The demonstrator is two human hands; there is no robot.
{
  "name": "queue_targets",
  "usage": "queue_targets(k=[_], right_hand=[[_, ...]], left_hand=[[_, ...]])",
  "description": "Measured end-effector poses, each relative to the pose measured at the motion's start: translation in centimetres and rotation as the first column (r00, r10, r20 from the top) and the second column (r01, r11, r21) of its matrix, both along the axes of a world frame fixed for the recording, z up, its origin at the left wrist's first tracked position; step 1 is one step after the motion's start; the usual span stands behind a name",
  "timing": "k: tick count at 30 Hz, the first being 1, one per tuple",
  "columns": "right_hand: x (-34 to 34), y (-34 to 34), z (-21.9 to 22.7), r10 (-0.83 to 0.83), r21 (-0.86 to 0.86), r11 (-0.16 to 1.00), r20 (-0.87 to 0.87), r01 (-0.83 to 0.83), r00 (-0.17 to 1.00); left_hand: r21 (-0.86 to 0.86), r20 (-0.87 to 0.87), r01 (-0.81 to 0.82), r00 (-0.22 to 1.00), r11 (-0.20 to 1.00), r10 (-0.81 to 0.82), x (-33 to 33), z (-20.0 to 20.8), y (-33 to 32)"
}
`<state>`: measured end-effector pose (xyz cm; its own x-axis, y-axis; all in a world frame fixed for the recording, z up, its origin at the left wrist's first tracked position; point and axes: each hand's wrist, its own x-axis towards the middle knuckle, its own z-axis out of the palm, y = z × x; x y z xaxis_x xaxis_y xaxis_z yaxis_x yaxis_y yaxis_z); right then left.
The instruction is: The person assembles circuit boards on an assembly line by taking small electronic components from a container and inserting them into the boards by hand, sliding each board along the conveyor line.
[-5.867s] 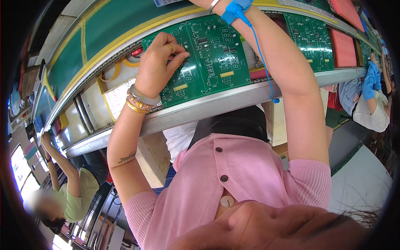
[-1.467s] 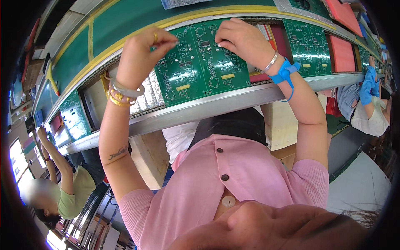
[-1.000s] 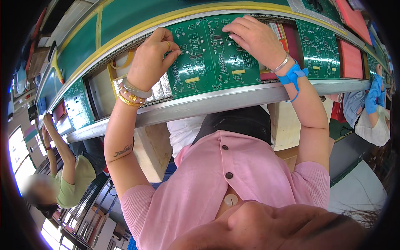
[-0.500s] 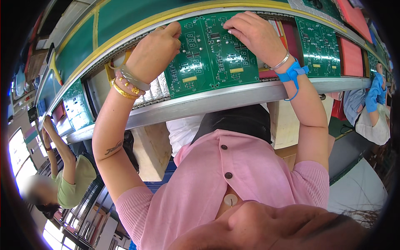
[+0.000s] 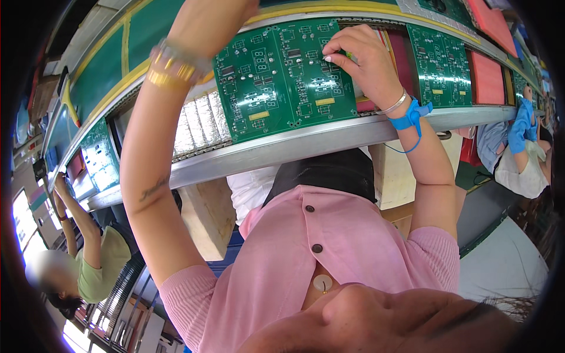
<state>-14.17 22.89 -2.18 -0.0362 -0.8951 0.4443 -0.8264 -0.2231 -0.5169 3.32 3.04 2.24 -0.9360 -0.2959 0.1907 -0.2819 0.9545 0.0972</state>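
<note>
Yellow-edged green counter (image 5: 144, 38) stretches along the far side, beyond metal rails (image 5: 276, 146); a co-worker (image 5: 103, 267) stands out at left. Between the rails lies the green circuit board (image 5: 276, 88). Left hand (image 5: 213, 22) blurs above its far left corner, fingers unclear; right hand (image 5: 366, 62) curls over its right side, thumb near forefinger, any pinch unclear.

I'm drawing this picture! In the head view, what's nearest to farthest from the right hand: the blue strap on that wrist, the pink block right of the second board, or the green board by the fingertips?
1. Green board: by the right hand, at its fingertips.
2. Blue strap: around that wrist.
3. Pink block: farther right, past the second board.
</note>
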Motion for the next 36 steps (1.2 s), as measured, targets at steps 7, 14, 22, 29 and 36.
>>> queue_targets(k=[7, 14, 22, 29, 36], right_hand=[[0.2, -0.2, -0.8, -0.006, 0.032, 0.999, -0.021, 0.007, 1.0], [-0.1, -0.4, -1.1, -0.005, 0.02, 1.0, -0.108, 0.008, 0.994], [0.3, -0.4, -1.3, -0.015, 0.026, 0.999, -0.177, 0.02, 0.984], [0.4, -0.3, -1.2, -0.009, -0.02, 1.0, -0.232, 0.004, 0.973], [0.6, -0.5, -0.4, 0.04, -0.04, 0.997, -0.355, -0.058, 0.934]], left_hand=[[-0.361, 0.113, -0.113, 0.98, 0.926, 0.164, -6.3, -3.2, -5.3], [-0.176, -0.087, -0.178, 0.983, 0.968, 0.165, -6.3, -1.6, -3.5], [-0.019, -0.273, -0.138, 0.953, 0.99, 0.128, -3.7, 0.5, -0.4], [0.541, -0.311, -0.077, 0.907, 0.837, 0.284, 1.5, 1.1, 3.5], [0.673, -0.262, 0.029, 0.944, 0.739, 0.201, 6.8, -1.1, 5.7]])
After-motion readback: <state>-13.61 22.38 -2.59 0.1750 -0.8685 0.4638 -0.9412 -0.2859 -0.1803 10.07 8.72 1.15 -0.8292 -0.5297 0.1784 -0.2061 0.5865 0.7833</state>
